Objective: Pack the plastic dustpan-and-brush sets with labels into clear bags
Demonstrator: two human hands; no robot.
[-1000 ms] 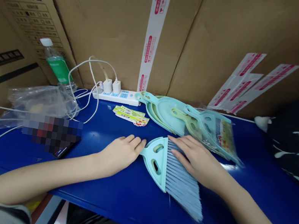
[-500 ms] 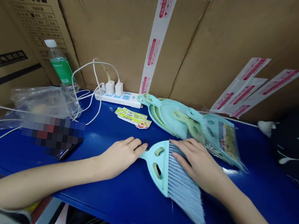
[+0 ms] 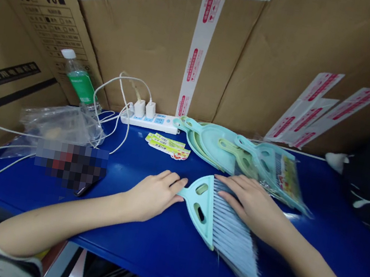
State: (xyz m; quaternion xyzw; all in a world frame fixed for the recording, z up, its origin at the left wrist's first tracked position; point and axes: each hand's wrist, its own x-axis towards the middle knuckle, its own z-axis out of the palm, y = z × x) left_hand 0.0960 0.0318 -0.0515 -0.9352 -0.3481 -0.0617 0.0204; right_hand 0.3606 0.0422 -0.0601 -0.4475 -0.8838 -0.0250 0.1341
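A light-blue hand broom (image 3: 200, 210) lies over the blue table, its grey-blue bristles fanned toward the lower right. My left hand (image 3: 155, 194) is closed around its short handle, most of which is hidden by the fingers. My right hand (image 3: 248, 202) rests on the upper bristles, with fingers stretched out and the thumb apart from them. Just beyond it are several dustpans, one a light-blue dustpan (image 3: 218, 144), and a green hand broom (image 3: 236, 153). Another light-blue broom (image 3: 267, 160) lies beside them in clear plastic packaging.
Two chargers with white cables plug into a power strip (image 3: 164, 124) at the back. Printed labels (image 3: 169, 146) lie before it. At left are a bottle (image 3: 82, 83), a crumpled plastic bag (image 3: 55, 123) and a blurred-out dark object (image 3: 79, 170). Cardboard boxes (image 3: 157, 52) stand behind.
The view has shifted slightly, so the scene appears a little farther right. The broom has moved slightly toward me, with both hands still on it.
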